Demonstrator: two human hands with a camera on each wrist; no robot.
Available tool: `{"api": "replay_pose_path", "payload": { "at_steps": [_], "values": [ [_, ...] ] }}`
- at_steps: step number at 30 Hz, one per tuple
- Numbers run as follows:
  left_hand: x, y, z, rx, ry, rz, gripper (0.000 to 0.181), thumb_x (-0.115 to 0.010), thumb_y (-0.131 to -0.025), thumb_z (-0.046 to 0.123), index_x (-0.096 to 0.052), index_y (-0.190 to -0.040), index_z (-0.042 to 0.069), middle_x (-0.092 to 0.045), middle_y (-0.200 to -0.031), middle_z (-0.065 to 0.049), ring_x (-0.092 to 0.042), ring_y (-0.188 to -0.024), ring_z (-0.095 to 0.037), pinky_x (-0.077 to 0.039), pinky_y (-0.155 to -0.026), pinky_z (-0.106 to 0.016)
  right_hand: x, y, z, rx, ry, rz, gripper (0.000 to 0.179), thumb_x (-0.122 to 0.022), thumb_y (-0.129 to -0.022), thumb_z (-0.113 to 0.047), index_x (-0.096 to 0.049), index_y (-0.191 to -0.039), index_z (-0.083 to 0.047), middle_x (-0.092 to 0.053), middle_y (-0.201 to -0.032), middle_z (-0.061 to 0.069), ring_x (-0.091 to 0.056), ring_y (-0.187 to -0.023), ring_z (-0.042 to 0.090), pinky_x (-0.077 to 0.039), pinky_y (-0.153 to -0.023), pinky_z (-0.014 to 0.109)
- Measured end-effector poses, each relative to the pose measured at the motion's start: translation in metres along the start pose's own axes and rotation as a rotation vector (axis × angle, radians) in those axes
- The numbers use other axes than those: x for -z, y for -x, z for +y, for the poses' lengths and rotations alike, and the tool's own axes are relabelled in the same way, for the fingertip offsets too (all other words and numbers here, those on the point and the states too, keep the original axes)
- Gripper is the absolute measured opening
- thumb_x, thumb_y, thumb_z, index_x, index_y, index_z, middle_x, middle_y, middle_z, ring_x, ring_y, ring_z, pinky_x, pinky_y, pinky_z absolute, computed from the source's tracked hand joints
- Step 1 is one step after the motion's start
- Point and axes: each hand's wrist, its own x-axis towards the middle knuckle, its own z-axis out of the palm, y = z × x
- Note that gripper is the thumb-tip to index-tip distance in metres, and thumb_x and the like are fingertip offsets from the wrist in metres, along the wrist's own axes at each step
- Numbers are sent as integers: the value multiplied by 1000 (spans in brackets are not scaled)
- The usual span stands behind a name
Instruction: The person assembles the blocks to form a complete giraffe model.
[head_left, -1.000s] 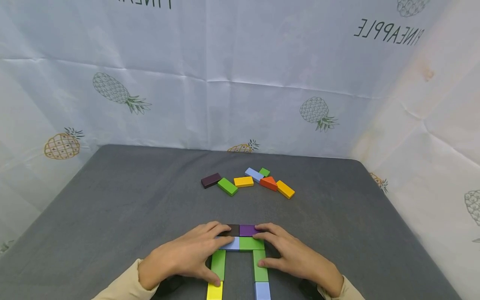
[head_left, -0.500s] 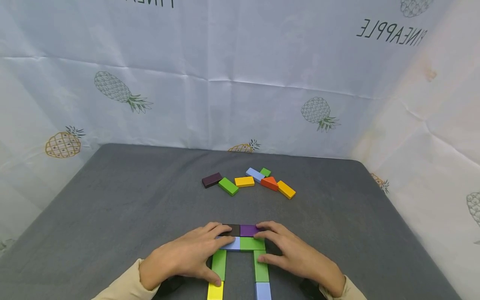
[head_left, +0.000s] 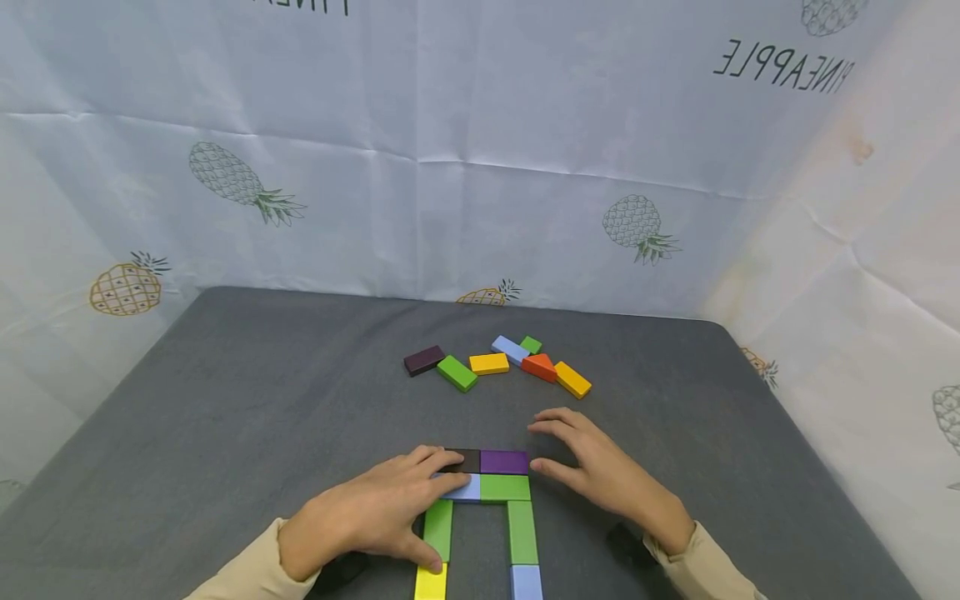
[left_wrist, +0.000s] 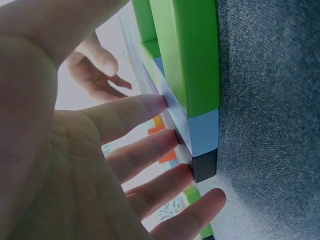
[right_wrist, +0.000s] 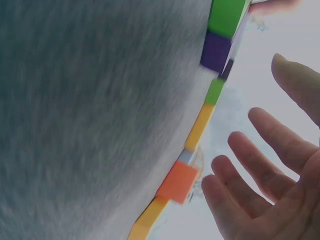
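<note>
Flat blocks form an arch-like outline at the table's near side. Its top row pairs a black block [head_left: 467, 460] with a purple block [head_left: 504, 462]; below lie a light blue block [head_left: 467, 490] and a green block [head_left: 505, 487]. My left hand [head_left: 375, 510] rests over the left part, fingertips on the black and light blue blocks, thumb at a yellow block [head_left: 431, 583]. In the left wrist view its fingers [left_wrist: 145, 150] are extended against the blocks. My right hand [head_left: 600, 467] hovers right of the purple block, fingers relaxed and holding nothing.
Farther back lie loose blocks: a dark block [head_left: 424, 360], a green one [head_left: 457, 373], yellow ones, a light blue one [head_left: 511, 348] and an orange triangle [head_left: 539, 367]. A pineapple-print cloth [head_left: 450, 225] hangs behind the grey table [head_left: 262, 400].
My right hand has lifted off the green and purple blocks and moved forward and to the right. The left hand stays where it was, and the blocks look unmoved.
</note>
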Motion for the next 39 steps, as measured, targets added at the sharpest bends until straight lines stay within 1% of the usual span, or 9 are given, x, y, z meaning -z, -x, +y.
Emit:
{"api": "replay_pose_path", "payload": {
  "at_steps": [6, 9, 12, 16, 20, 23, 26, 32, 39],
  "values": [
    [-1, 1, 0, -5, 6, 10, 86, -81, -74, 57, -50, -145, 20, -41, -153, 2, -41, -136, -19, -45, -107, -40, 2, -10, 16, -4, 11, 97, 40, -71, -92, -29, -65, -126, -9, -59, -134, 9, -56, -125, 29, -47, -101, 51],
    [-1, 1, -1, -10, 16, 13, 86, -81, -74, 56, -50, -145, 20, -41, -153, 2, -41, -136, -19, -45, -107, -40, 3, -15, 25, -22, 9, 125, 39, -72, -91, -27, -65, -125, -8, -61, -131, 9, -56, -124, 30, -46, -103, 52],
    [-1, 1, -2, -18, 33, 12, 86, -80, -75, 56, -49, -146, 21, -40, -153, 2, -40, -136, -18, -45, -107, -40, 5, -20, 33, -36, 4, 134, 39, -73, -91, -25, -65, -125, -7, -61, -130, 10, -55, -125, 32, -45, -104, 53],
    [-1, 3, -5, -29, 60, 6, 86, -79, -76, 57, -47, -147, 22, -38, -154, 3, -38, -137, -18, -44, -108, -40, 8, -25, 41, -58, 3, 135, 40, -73, -91, -25, -65, -125, -6, -61, -129, 11, -57, -121, 32, -46, -101, 54],
    [0, 5, -5, -26, 76, 14, 87, -79, -75, 59, -47, -147, 23, -36, -154, 1, -36, -138, -20, -42, -109, -43, 10, -29, 51, -97, 3, 139, 41, -72, -91, -26, -65, -125, -4, -60, -127, 14, -58, -115, 32, -47, -98, 54],
    [0, 6, -4, -10, 68, 21, 89, -81, -72, 59, -47, -148, 25, -36, -153, -1, -35, -139, -21, -41, -109, -47, 13, -32, 58, -128, -1, 141, 41, -72, -92, -24, -64, -126, -3, -59, -128, 16, -56, -117, 36, -45, -99, 57],
    [1, 6, -4, 4, 63, 15, 91, -82, -71, 58, -46, -148, 26, -37, -153, -2, -35, -139, -22, -41, -109, -47, 16, -36, 64, -138, 1, 138, 41, -70, -93, -23, -63, -127, -1, -58, -130, 19, -54, -120, 39, -44, -100, 59],
    [0, 5, -4, 11, 68, 6, 92, -83, -70, 58, -46, -148, 25, -37, -153, -1, -37, -138, -21, -42, -109, -44, 19, -45, 74, -153, 2, 101, 41, -69, -94, -21, -62, -127, 1, -56, -130, 22, -54, -119, 40, -45, -98, 58],
    [0, 4, -4, 12, 67, -7, 92, -83, -70, 58, -47, -148, 25, -37, -153, 0, -37, -137, -20, -43, -108, -42, 19, -56, 81, -199, 17, 39, 42, -69, -94, -20, -61, -128, 3, -57, -126, 23, -58, -111, 37, -48, -96, 55]
  ]
}}
